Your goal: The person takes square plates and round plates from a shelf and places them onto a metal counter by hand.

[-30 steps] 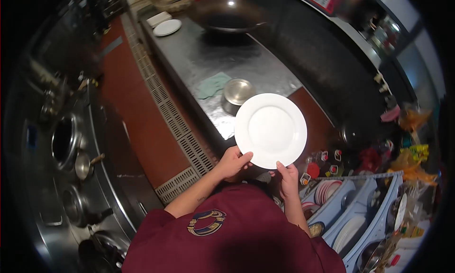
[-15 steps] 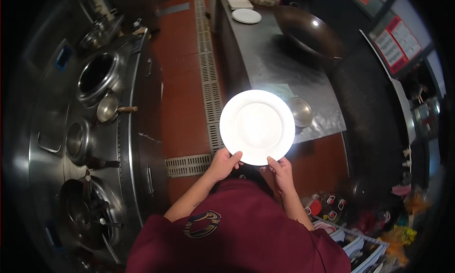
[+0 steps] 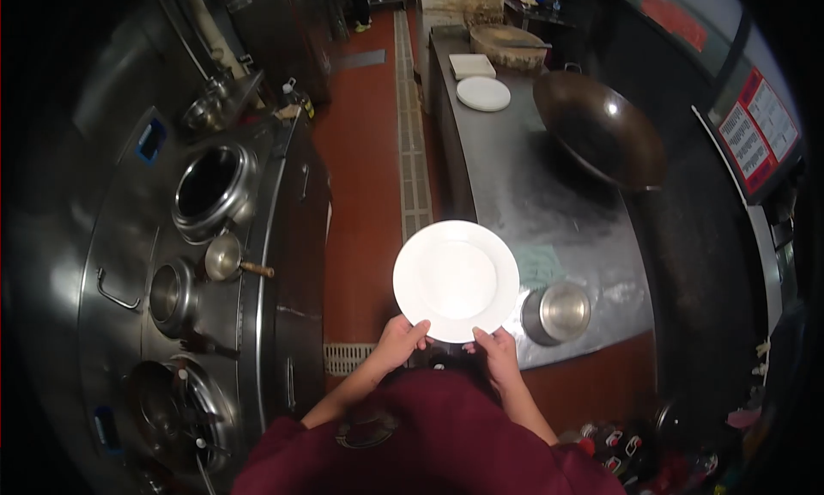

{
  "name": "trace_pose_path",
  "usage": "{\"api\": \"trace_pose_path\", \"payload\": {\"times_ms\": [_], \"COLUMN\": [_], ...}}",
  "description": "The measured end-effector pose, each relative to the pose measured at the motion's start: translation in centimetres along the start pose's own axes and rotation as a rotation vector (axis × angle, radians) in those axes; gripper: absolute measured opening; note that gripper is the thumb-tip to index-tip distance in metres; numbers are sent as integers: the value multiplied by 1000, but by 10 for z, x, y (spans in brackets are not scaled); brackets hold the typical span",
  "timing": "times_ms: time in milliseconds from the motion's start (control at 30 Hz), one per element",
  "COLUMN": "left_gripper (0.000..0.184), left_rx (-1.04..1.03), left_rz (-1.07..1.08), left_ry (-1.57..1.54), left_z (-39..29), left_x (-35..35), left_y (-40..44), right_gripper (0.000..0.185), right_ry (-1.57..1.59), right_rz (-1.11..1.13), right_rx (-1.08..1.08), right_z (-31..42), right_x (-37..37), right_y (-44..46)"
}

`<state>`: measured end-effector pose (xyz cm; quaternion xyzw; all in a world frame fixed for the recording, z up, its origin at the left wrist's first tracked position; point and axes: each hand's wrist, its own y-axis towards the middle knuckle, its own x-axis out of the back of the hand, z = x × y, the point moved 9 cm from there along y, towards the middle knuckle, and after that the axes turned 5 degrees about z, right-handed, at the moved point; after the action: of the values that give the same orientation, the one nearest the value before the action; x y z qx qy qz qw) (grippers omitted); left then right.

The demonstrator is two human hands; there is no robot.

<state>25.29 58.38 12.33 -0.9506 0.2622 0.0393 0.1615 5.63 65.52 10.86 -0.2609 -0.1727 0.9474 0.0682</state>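
A round white plate [image 3: 456, 280] is held out in front of my body, its top face turned up towards me. My left hand [image 3: 402, 340] grips its near rim on the left, thumb on top and fingers beneath. On the right of the same rim, my right hand [image 3: 495, 351] pinches it the same way. Nothing lies on the plate. Just right of it, a metal pot [image 3: 558, 312] stands on the steel counter [image 3: 592, 255], with a green cloth [image 3: 539, 265] behind the pot.
A large wok [image 3: 598, 132], a stack of white plates [image 3: 483, 93] and a square white dish [image 3: 472, 66] sit farther along the counter. To my left runs a steel stove with a ladle [image 3: 225, 256] and pots [image 3: 215, 186]. A drain grate [image 3: 412, 134] crosses the red floor.
My view has tilted up, so the counter and stove appear lower in it. Both hands still hold the plate, which now shows lower and slightly smaller.
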Motion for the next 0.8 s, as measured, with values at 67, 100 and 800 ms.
{"api": "trace_pose_path", "payload": {"times_ms": [67,100,800], "left_gripper": [25,25,28], "left_rx": [15,17,84], "left_rz": [33,41,20], "left_ry": [-19,-29,68], "left_z": [-7,-12,-49], "left_x": [-1,-1,85], "left_y": [27,41,140], "right_gripper": [20,19,22], "right_ry": [10,17,-27], "right_rz": [-33,-33,6], "right_rx": [35,53,9], "right_z": [13,22,51], "right_x": [7,7,-34], "right_y": [22,32,179]}}
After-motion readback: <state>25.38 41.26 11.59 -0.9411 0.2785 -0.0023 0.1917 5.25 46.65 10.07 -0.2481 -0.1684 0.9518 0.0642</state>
